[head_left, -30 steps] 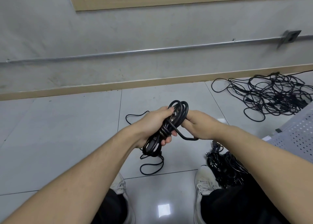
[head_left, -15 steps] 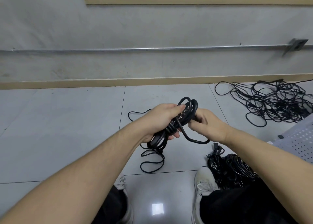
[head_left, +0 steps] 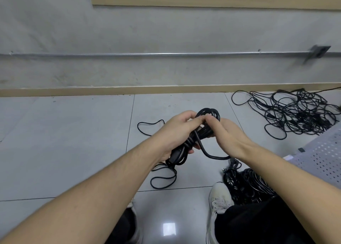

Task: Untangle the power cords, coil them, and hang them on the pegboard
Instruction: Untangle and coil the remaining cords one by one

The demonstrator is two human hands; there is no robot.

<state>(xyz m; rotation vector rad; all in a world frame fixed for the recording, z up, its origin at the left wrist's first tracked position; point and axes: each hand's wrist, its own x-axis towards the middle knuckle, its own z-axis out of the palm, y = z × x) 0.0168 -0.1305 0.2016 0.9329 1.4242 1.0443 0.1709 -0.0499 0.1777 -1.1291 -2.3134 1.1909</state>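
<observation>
Left hand [head_left: 174, 133] grips the black coiled cord [head_left: 193, 138]; right hand [head_left: 226, 133] pinches its upper loops, fingertips meeting; one loose loop hangs below

looks like some bare utility or workshop room, plain grey plaster wall [head_left: 166, 31] with exposed metal conduit [head_left: 147, 54] along it, glossy grey floor tiles [head_left: 64, 133], tangled black power cords [head_left: 299, 112] dumped on the floor, perforated white pegboard [head_left: 324, 160] at the right edge
</observation>
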